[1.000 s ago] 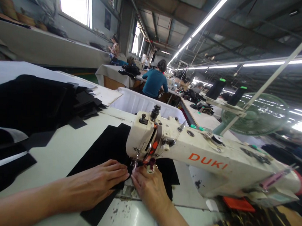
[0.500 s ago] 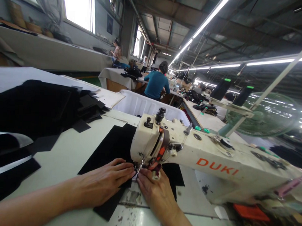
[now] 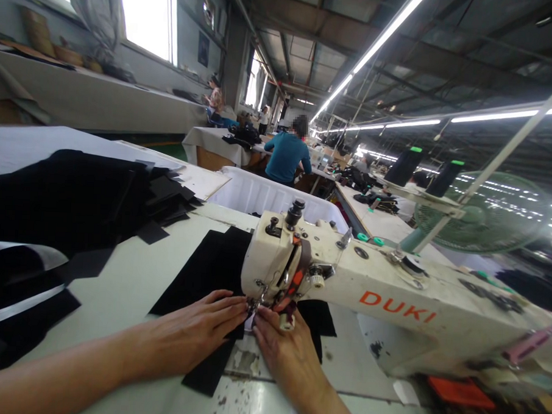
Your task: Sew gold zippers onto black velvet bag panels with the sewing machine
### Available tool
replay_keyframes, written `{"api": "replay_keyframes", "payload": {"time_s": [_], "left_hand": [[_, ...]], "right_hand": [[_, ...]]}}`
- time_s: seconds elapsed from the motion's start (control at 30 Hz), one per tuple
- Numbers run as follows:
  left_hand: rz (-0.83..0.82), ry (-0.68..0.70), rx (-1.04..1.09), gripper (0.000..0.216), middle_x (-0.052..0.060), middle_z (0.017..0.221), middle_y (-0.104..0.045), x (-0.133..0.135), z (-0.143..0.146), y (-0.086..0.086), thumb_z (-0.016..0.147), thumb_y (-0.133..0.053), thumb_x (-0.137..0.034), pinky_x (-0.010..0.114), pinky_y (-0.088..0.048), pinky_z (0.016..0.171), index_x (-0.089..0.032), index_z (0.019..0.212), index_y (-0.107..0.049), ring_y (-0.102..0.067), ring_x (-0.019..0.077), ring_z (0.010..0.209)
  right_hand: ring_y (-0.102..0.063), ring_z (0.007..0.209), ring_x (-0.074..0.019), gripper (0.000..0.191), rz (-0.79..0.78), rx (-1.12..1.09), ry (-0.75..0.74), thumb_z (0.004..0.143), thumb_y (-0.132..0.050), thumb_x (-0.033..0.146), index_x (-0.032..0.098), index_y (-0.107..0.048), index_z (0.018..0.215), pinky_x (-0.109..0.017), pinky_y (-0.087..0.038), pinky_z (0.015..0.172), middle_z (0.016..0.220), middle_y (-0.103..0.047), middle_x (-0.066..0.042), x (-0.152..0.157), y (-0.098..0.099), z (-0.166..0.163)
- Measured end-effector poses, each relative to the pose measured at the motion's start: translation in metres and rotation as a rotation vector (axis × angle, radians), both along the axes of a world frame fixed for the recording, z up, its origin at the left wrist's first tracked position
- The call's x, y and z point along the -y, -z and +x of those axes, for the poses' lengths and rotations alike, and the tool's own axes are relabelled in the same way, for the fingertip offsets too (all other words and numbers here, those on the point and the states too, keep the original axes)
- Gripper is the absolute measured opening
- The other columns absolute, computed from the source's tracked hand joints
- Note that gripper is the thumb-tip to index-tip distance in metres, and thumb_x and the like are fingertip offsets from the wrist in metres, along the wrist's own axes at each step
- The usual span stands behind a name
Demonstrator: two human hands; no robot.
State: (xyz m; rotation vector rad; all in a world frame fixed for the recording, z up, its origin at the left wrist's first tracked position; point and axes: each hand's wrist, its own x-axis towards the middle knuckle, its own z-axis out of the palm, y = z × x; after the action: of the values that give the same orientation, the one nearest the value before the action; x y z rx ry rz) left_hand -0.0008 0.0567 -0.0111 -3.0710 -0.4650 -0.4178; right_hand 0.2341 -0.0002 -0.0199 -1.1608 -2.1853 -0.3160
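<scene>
Your white sewing table [image 3: 131, 274]: black fabric panel [image 3: 209, 268] flat at centre, DUKI sewing machine [image 3: 368, 290] standing on right, heap of black cut pieces [image 3: 75, 201] at left, your hands pressing panel.

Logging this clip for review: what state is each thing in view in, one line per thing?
Left hand: flat, palm down on the black fabric piece.
Right hand: fingertips pressing fabric at the needle.
Black fabric piece: lying flat, partly under the machine head.
Cream DUKI sewing machine: upright, head over the fabric.
Stack of black cut fabric pieces: piled loosely, edges fanned out.
Green table fan: blades blurred, apparently spinning.
White plastic bin: open-topped.
</scene>
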Motion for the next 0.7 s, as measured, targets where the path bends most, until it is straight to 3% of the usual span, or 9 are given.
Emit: {"api": "replay_keyframes", "payload": {"time_s": [0.2,0.47,0.6,0.7], "left_hand": [[-0.024,-0.034,0.004,0.053,0.013,0.148,-0.05,0.003,0.0,-0.001,0.094,-0.046,-0.005,0.042,-0.032,0.118,-0.011,0.146,-0.044,-0.045,0.0269,0.137],[-0.128,-0.081,0.104,0.045,0.014,0.143,-0.056,0.005,0.006,-0.009,0.096,-0.054,-0.016,0.045,-0.036,0.117,-0.013,0.142,-0.05,-0.05,0.0286,0.134],[-0.205,-0.088,0.054,0.049,0.014,0.146,-0.053,0.01,-0.002,-0.019,0.095,-0.056,-0.022,0.046,-0.037,0.116,-0.014,0.143,-0.05,-0.048,0.0299,0.136],[-0.31,-0.085,0.116,0.045,0.01,0.139,-0.06,0.001,-0.011,-0.027,0.088,-0.062,-0.024,0.038,-0.042,0.113,-0.017,0.132,-0.06,-0.053,0.027,0.131]], "right_hand": [[-0.069,0.09,-0.0222,0.02,0.076,-0.017,0.028,0.096,-0.054,0.015,0.021,-0.071,0.104,-0.038,-0.052,0.088,0.1,-0.076,-0.004,0.002,-0.009,-0.001],[-0.069,0.085,-0.023,0.022,0.064,0.001,0.053,0.097,-0.049,0.015,0.022,-0.07,0.097,-0.037,-0.053,0.084,0.096,-0.076,-0.004,0.003,-0.013,-0.003],[-0.07,0.083,-0.0217,0.023,0.131,-0.04,0.018,0.093,-0.049,0.013,0.024,-0.069,0.095,-0.033,-0.055,0.08,0.093,-0.075,-0.004,-0.001,0.002,0.001],[-0.07,0.075,-0.0192,0.02,0.214,-0.044,0.008,0.088,-0.052,0.013,0.025,-0.068,0.088,-0.028,-0.056,0.073,0.083,-0.074,-0.002,-0.013,0.019,0.009]]}}
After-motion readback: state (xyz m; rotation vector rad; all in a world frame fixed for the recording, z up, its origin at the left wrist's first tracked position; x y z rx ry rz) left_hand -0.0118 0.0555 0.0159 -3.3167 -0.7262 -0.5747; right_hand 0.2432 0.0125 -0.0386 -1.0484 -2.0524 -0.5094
